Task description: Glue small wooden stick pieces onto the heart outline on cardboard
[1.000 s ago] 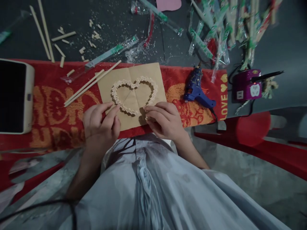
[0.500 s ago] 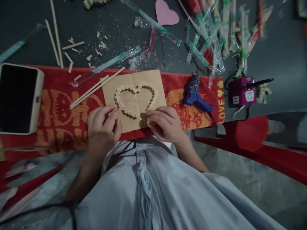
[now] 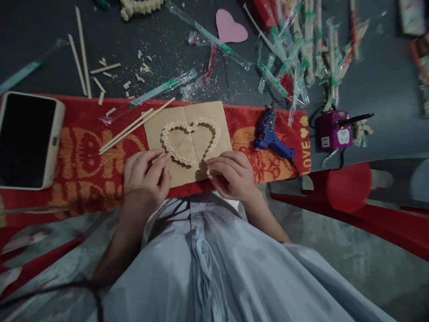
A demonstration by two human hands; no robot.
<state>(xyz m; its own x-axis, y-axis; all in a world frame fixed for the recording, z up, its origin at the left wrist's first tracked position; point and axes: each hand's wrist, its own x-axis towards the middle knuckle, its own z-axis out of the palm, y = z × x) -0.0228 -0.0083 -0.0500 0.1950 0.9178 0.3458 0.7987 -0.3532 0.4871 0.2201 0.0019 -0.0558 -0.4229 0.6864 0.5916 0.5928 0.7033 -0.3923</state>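
Observation:
A heart outline [image 3: 166, 139] made of short pale wooden stick pieces lies on a creased sheet of brown cardboard [image 3: 182, 176]. The outline has a gap at its lower tip. My left hand [image 3: 145, 174] is at the card's left edge, thumb and fingers curled together; whatever they hold is too hidden to name. On the other side, my right hand [image 3: 233, 174] pinches a tiny pale stick piece [image 3: 208, 171] just right of the gap. Two wooden chopsticks [image 3: 129, 129] lie slanted across the card's upper left corner.
A blue glue gun [image 3: 271, 136] rests on the red towel [image 3: 83, 147], right of the card. A phone [image 3: 28, 138] lies far left. Beyond are cut stick bits [image 3: 144, 68], a pink heart [image 3: 231, 27], wrapped chopsticks [image 3: 304, 49] and a purple power block [image 3: 333, 129].
The view has shifted slightly, so the table things sit a little lower. Both hands stay nearly in place, the right still with the small piece at the gap.

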